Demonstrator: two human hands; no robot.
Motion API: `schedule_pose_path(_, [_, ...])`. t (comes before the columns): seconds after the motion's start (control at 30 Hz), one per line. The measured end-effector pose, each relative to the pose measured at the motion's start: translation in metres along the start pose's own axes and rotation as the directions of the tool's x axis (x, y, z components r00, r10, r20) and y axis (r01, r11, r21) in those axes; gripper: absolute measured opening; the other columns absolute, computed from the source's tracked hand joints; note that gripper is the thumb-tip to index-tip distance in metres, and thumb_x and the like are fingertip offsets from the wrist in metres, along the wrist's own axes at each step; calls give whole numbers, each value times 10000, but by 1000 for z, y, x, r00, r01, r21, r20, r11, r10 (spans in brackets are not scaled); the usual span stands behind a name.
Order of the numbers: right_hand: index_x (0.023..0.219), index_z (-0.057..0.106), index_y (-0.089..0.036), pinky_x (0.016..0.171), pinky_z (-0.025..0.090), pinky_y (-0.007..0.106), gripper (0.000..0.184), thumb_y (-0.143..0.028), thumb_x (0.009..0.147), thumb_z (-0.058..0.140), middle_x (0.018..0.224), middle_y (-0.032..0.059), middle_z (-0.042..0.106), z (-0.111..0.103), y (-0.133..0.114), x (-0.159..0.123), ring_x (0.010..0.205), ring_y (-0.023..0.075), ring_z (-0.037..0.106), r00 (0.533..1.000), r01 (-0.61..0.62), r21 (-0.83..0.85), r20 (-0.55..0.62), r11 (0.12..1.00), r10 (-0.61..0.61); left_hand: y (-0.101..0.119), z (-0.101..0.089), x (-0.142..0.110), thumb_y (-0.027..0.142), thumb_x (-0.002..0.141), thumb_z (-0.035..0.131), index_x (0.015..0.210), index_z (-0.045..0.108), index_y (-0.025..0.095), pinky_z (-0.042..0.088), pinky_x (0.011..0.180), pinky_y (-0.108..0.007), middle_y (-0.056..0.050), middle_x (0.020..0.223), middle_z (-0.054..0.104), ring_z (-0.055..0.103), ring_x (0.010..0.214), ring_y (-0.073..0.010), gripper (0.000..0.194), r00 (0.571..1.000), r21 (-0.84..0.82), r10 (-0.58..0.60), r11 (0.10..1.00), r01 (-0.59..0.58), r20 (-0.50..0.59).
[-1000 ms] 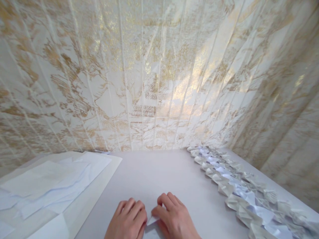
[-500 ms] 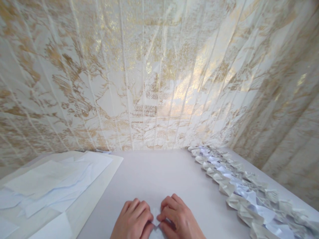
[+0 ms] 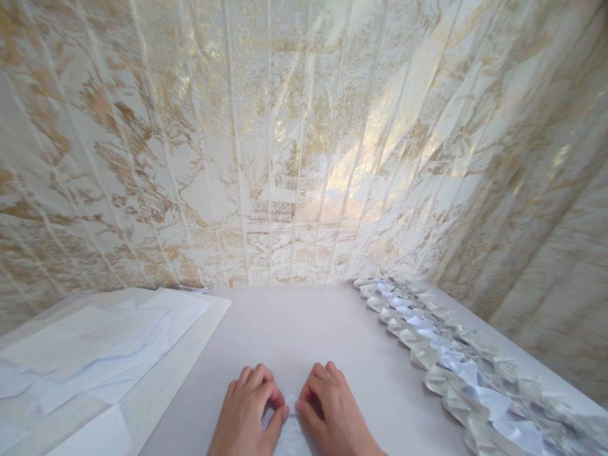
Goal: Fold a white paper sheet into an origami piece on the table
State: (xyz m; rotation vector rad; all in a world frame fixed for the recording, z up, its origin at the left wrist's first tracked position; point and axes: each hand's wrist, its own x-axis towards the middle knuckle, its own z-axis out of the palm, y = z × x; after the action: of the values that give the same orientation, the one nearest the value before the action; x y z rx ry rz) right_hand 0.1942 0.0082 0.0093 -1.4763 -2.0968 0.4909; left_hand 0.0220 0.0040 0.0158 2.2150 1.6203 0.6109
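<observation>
Both hands work at the near edge of the counter (image 3: 304,329), close together. The left hand (image 3: 247,411) and the right hand (image 3: 332,415) each pinch a small piece of white paper (image 3: 291,430) between thumb and curled fingers; the thumbs all but meet over it. Each grip is closed down tight on the paper, fingers bent in. Most of the piece is hidden under the hands or cut off by the lower edge of the view, so its shape cannot be told.

Right of the hands, a long row of folded pieces (image 3: 456,367) runs from the near right to the far end of the counter, well apart from the hands. On the left lies a stack of loose sheets (image 3: 95,354) on a larger sheet. A gold-patterned curtain (image 3: 294,145) hangs behind.

Risks noted:
- The paper is thin and the pinch is narrow. Uneven pull between the two hands could tear it or set a crooked crease.
- A slip of either thumb would let the fold spring open.
- The right wrist is the part nearest the folded row; a wide sweep outward could knock pieces out of line.
- The loose sheets overlap untidily and could slide if brushed.
</observation>
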Motion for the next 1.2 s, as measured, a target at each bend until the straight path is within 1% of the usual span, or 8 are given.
schedule_pose_path(0.2, [731,590,-190,836,378,367,183,-18,745,650,897,28,611,-8,-7,5,901,224,536,997,-55,-15,47,998,56,4,5,-2,128,762,555,708,546,206,385,813,-391,-19,922,599,541,936,-225,95,994,59,-54,996,60,-96])
schedule_pose_path(0.3, [777,600,-197,868,358,384,205,2,739,628,923,19,607,-9,-8,6,928,221,536,996,-66,9,62,998,65,5,3,1,131,745,528,761,566,211,363,847,-410,-31,983,593,535,993,-239,90,996,47,-84,995,86,-33])
schedule_pose_path(0.43, [787,605,-206,857,345,367,235,21,727,614,931,1,605,-10,-10,6,938,209,535,995,-73,32,76,997,71,5,-2,11,121,688,502,795,593,223,341,889,-441,-33,1019,599,536,1051,-251,174,993,19,-99,995,99,59])
schedule_pose_path(0.57, [785,614,-201,848,336,348,197,-55,711,723,930,-2,600,-11,-12,10,945,209,534,990,-106,56,94,993,101,6,-2,18,90,625,488,809,579,243,343,900,-422,-9,1006,606,542,1056,-233,256,992,6,-83,997,82,91])
schedule_pose_path(0.73, [817,624,-203,880,311,350,226,-69,694,757,962,-3,604,-13,-13,19,985,216,522,977,-134,49,176,990,123,5,-3,18,96,652,473,855,574,234,330,906,-421,-21,1036,598,529,1064,-232,266,986,2,-74,997,75,147])
schedule_pose_path(0.9, [876,632,-215,880,301,341,226,-125,708,754,1015,1,607,-16,-10,22,1015,224,502,969,-86,45,237,995,73,7,-12,18,164,673,491,917,597,250,321,935,-409,-16,1081,602,511,1109,-230,279,975,-15,-81,996,86,208])
schedule_pose_path(1.03, [917,643,-226,892,301,327,277,-102,689,739,1035,-10,606,-19,-5,20,1038,213,497,963,-110,111,259,988,78,9,-16,16,178,679,499,924,597,247,329,948,-408,-25,1107,611,519,1120,-233,272,971,-5,-107,994,110,214])
schedule_pose_path(1.2, [935,641,-226,888,306,327,322,-52,672,704,1017,-19,612,-18,-4,19,1022,207,497,971,-89,117,230,989,60,7,-8,12,175,705,487,926,585,245,329,953,-420,-25,1103,617,521,1120,-240,252,981,18,-103,995,102,166])
